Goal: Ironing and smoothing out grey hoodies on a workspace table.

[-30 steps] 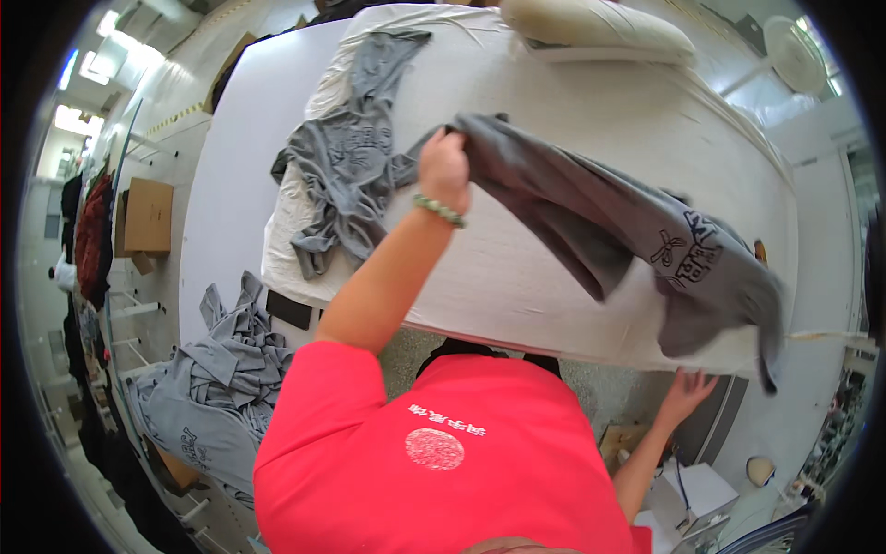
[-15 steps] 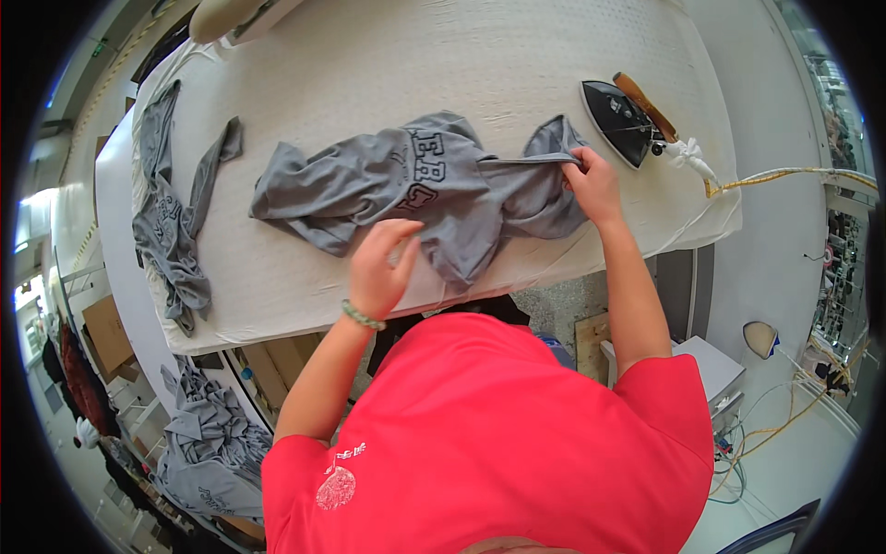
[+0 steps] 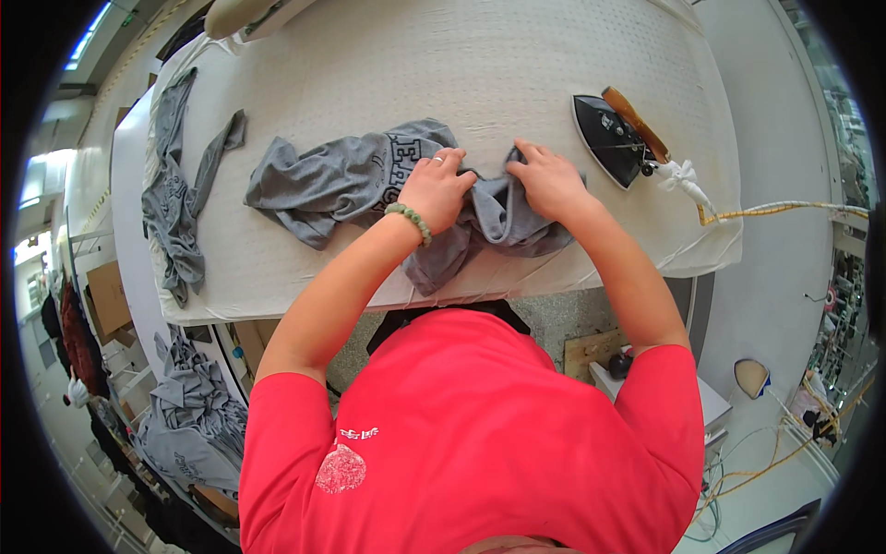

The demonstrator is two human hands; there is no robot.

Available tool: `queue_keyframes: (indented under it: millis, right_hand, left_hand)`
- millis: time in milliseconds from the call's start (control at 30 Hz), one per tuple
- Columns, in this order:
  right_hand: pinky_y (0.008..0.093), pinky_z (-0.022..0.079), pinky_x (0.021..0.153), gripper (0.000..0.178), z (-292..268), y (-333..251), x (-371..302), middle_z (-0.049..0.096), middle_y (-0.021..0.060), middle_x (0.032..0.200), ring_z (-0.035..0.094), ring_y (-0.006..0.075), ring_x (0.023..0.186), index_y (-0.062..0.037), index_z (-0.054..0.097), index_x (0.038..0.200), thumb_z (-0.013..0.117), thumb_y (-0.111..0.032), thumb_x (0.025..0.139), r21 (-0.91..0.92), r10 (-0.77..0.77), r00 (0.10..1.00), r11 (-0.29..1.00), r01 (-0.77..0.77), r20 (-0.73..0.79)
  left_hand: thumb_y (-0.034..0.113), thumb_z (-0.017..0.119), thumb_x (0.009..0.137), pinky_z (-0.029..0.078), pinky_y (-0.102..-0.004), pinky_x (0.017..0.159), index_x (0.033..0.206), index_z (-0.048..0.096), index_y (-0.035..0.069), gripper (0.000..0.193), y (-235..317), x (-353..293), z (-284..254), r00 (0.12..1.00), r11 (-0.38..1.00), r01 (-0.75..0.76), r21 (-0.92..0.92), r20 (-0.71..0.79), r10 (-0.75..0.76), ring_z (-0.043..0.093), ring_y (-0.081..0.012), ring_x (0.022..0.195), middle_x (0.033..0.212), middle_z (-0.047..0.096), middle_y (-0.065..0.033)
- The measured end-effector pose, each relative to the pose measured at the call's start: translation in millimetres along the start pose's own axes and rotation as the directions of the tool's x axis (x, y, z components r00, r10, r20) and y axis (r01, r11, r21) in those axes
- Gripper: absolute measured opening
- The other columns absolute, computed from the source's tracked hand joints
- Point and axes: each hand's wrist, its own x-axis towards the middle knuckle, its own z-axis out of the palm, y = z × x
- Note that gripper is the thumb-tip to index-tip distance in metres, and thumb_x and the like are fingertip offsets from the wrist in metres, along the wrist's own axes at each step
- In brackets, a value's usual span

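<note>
A grey sweatshirt [image 3: 343, 175] with dark block lettering lies rumpled across the padded pressing table [image 3: 517, 65]. My left hand [image 3: 434, 190], with a bead bracelet at its wrist and a ring, grips the cloth just right of the lettering. My right hand [image 3: 548, 185] has its fingers curled over the garment's right part, holding the cloth. Between the two hands the fabric forms a loose looped fold. Both hands hide some of the cloth, and the fingertips are partly covered.
An iron [image 3: 609, 138] with a wooden handle rests right of my right hand, its hose [image 3: 784, 208] running off rightward. Another grey garment [image 3: 175, 198] lies along the table's left end. Below it, several grey garments are piled [image 3: 194, 397]. Cardboard [image 3: 111, 300] stands farther left.
My left hand has moved up and right onto the cloth and taken hold. My right hand has shifted left with the fabric, bunching the garment's right part between the hands.
</note>
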Motion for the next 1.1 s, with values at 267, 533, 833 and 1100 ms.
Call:
queue_keyframes:
  millis: [267,533,833,1100]
  right_hand:
    - [0.0483,0.056,0.077,0.015,-170,56,-24,0.067,0.0134,0.092,0.068,0.0377,0.089,-0.0072,0.064,0.088,0.076,-0.011,0.08,-0.322,0.117,0.992,0.942,-0.099,0.037]
    - [0.04,0.056,0.087,0.025,-349,-29,20,0.068,0.0105,0.116,0.07,0.0334,0.105,-0.0059,0.069,0.114,0.073,-0.001,0.09,-0.593,-0.071,0.949,0.794,-0.132,-0.307]
    - [0.0395,0.054,0.082,0.013,-317,-109,127,0.066,0.0109,0.107,0.067,0.0346,0.094,-0.0035,0.067,0.111,0.066,-0.01,0.1,0.009,-0.236,0.763,0.953,0.302,-0.602]
    - [0.039,0.053,0.08,0.012,-321,-56,132,0.066,0.0119,0.104,0.067,0.0339,0.09,-0.002,0.069,0.108,0.067,-0.011,0.1,0.172,-0.046,0.904,0.976,0.131,-0.425]
  left_hand:
    - [0.024,0.072,0.087,0.053,-0.0451,0.087,0.098,0.07,0.011,0.017,-25,-5,-31,0.992,0.99,-0.13,-0.063,-0.001,0.13,0.066,-0.0344,0.104,0.108,0.065,-0.0122]
    - [0.02,0.074,0.089,0.056,-0.0457,0.071,0.088,0.063,0.009,0.016,-24,-88,-160,0.854,0.824,-0.142,-0.549,-0.489,-0.178,0.068,-0.0363,0.085,0.09,0.063,-0.0126]
    - [0.016,0.071,0.086,0.056,-0.0338,0.06,0.098,0.065,0.017,0.013,-153,-221,-421,0.41,0.87,0.17,0.462,-0.836,0.364,0.072,-0.024,0.079,0.09,0.07,-0.0015]
    - [0.021,0.061,0.09,0.051,-0.0344,0.049,0.094,0.056,0.018,0.007,-126,-231,-361,0.744,0.839,-0.02,0.544,-0.553,0.376,0.068,-0.0201,0.067,0.076,0.058,-0.0017]
